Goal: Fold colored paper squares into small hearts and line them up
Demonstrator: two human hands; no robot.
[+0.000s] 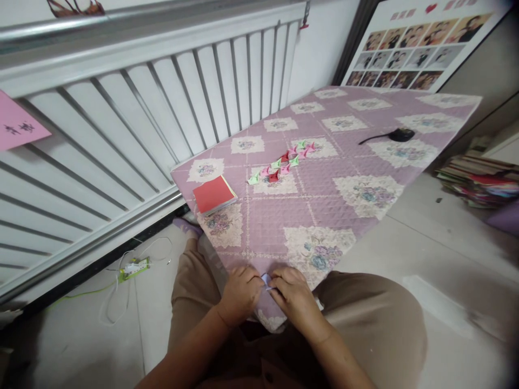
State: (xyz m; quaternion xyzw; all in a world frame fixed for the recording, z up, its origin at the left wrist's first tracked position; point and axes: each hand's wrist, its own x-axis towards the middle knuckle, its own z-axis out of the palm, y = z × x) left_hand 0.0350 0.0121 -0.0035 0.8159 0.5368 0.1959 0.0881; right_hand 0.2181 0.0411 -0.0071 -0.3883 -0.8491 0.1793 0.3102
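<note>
At the near corner of the cloth-covered table, a small pale blue folded paper point(265, 279) sits between my two hands. My left hand point(243, 292) pinches its left side. On the other side, the fingers of my right hand point(290, 292) are closed on its right edge. Farther up the cloth, several small folded paper pieces in green, pink and red point(274, 176) lie in two slanting rows. A stack of square paper with a red sheet on top point(214, 195) rests near the table's left edge.
The table point(267, 229) has a purple floral cloth. A black object with a cord point(401, 134) lies at its right. White railing point(162, 116) borders the left. A power strip point(134, 268) is on the floor; stacked papers point(478, 181) stand at far right.
</note>
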